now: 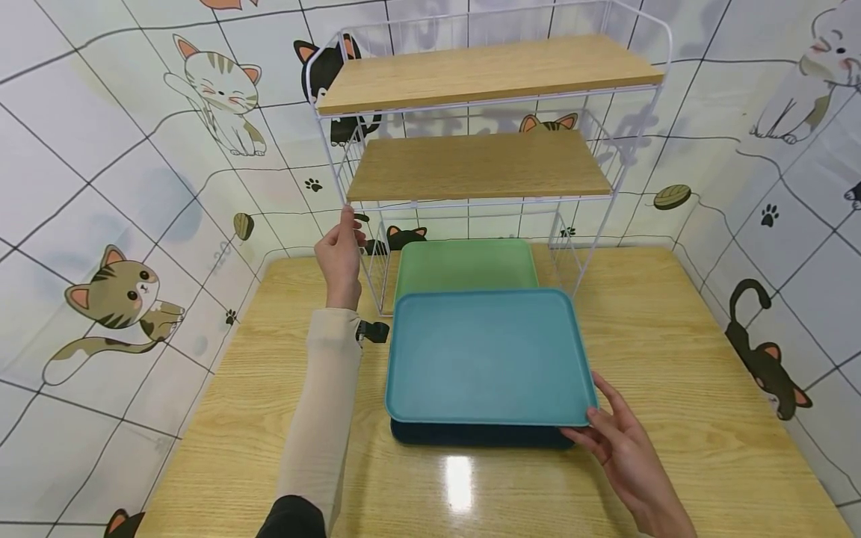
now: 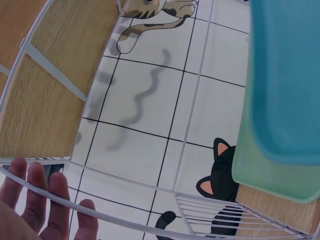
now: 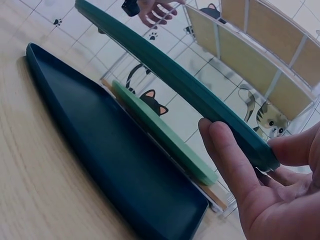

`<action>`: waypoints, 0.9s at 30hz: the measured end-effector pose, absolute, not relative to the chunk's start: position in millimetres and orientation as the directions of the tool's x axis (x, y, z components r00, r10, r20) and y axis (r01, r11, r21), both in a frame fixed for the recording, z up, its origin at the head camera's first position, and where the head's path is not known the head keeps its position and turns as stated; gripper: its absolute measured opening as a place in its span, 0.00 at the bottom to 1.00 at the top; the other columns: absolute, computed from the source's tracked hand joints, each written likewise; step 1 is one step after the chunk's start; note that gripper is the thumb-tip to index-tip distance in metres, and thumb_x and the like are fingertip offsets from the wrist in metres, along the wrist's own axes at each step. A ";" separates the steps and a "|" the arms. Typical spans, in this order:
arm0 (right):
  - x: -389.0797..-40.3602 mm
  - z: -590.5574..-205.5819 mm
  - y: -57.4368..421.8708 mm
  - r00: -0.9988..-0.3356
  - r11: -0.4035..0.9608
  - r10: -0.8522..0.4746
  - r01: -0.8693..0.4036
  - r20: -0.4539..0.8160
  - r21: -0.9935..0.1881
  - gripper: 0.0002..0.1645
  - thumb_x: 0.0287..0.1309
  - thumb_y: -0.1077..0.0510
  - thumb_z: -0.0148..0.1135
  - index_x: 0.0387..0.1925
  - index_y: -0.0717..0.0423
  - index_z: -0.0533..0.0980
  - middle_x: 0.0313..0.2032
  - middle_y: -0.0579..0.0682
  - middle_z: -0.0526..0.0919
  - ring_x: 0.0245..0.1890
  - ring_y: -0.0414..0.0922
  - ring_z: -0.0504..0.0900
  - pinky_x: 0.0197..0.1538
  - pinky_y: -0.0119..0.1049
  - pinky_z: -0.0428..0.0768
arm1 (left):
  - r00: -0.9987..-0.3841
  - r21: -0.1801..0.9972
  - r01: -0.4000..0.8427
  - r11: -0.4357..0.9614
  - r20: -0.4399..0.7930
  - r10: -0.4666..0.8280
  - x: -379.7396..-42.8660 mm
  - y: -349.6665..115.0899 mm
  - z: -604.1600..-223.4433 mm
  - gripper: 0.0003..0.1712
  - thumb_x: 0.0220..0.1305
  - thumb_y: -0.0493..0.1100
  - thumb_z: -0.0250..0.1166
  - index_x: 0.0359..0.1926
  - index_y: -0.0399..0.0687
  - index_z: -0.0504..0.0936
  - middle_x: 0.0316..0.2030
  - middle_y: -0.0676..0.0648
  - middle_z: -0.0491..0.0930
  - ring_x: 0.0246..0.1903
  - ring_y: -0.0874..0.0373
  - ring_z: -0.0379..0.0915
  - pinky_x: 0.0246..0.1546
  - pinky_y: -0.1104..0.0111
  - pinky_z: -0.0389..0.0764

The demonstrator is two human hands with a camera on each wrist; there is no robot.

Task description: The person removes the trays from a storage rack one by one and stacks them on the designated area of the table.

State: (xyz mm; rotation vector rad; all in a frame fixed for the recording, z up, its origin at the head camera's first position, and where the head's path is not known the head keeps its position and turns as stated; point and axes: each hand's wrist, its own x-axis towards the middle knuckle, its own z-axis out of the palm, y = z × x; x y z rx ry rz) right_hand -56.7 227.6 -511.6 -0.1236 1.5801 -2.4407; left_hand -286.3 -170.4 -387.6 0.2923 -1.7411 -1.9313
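My right hand [image 1: 627, 448] pinches the near right corner of a light blue tray [image 1: 487, 355], thumb on top and fingers beneath. In the right wrist view this tray [image 3: 170, 70] is raised and tilted above a dark blue tray [image 3: 105, 140] lying on the table. A light green tray [image 1: 464, 263] sits at the bottom of a white wire rack [image 1: 480, 203], partly covered by the light blue one in the head view. With my left hand [image 1: 340, 254] I hold the rack's front left side just below the middle shelf; fingers [image 2: 59, 200] curl behind the white wire.
The rack has two wooden shelves, an upper board [image 1: 491, 71] and a middle board [image 1: 480, 166], above the green tray. It stands at the back of the wooden table [image 1: 673, 359]. Tiled walls [image 1: 101, 179] with cat drawings enclose the back and both sides.
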 end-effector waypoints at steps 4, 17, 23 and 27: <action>-56.8 -515.7 226.4 -0.968 -0.405 -0.245 0.149 -0.050 -0.902 0.38 0.82 0.62 0.42 0.81 0.51 0.37 0.56 0.43 0.84 0.53 0.45 0.86 0.53 0.39 0.84 | -0.843 0.970 0.237 -0.047 0.181 -0.507 -285.6 -169.6 -386.7 0.29 0.69 0.65 0.64 0.23 0.47 0.83 0.22 0.53 0.77 0.26 0.60 0.75 0.35 0.64 0.72; -55.1 -524.1 222.4 -0.964 -0.316 -0.199 0.234 -0.177 -0.919 0.41 0.82 0.60 0.43 0.81 0.56 0.33 0.53 0.39 0.85 0.52 0.43 0.86 0.52 0.38 0.85 | -0.842 0.971 0.232 -0.052 0.174 -0.511 -285.0 -170.1 -386.7 0.28 0.69 0.66 0.64 0.22 0.50 0.83 0.21 0.54 0.77 0.25 0.60 0.75 0.38 0.63 0.73; -52.2 -527.7 220.5 -0.955 -0.286 -0.195 0.272 -0.222 -0.919 0.42 0.81 0.59 0.45 0.81 0.56 0.33 0.52 0.37 0.84 0.52 0.43 0.86 0.53 0.39 0.84 | -0.841 0.973 0.226 -0.049 0.169 -0.514 -285.3 -170.2 -386.7 0.28 0.68 0.66 0.64 0.21 0.51 0.83 0.21 0.53 0.78 0.25 0.60 0.75 0.40 0.60 0.74; -51.0 -530.2 219.2 -0.953 -0.279 -0.190 0.282 -0.235 -0.918 0.43 0.81 0.58 0.46 0.82 0.54 0.34 0.52 0.38 0.83 0.53 0.43 0.86 0.54 0.39 0.84 | -0.841 0.972 0.229 -0.047 0.173 -0.513 -285.0 -169.9 -385.9 0.28 0.68 0.66 0.64 0.19 0.54 0.82 0.22 0.51 0.77 0.25 0.60 0.75 0.38 0.62 0.73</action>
